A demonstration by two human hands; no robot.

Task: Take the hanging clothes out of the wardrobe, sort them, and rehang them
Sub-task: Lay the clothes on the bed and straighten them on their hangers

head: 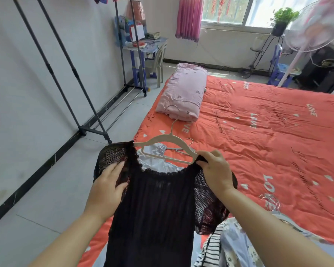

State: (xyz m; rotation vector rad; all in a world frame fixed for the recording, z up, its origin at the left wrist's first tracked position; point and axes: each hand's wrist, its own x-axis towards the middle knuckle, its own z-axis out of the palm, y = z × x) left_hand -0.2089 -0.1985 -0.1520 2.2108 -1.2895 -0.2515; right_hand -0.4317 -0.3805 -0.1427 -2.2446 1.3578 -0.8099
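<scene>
I hold a black sheer dress [156, 205] up in front of me over the edge of the bed. A beige hanger [169, 140] sits in its neckline, hook pointing away from me. My left hand [106, 187] lies on the dress's left sleeve, thumb gripping the fabric. My right hand [216, 170] pinches the right shoulder of the dress together with the hanger's end. A pale blue garment [154, 160] on another hanger lies on the bed behind the neckline. Striped and printed clothes [229, 247] are piled at the lower right.
A dark metal clothes rack [73, 74] stands along the left wall, with bits of clothing at its top. The orange quilt [268, 132] covers the bed, with a folded pink blanket [183, 91] on it. A desk [145, 47], a fan [316, 26] and a plant stand sit at the far side.
</scene>
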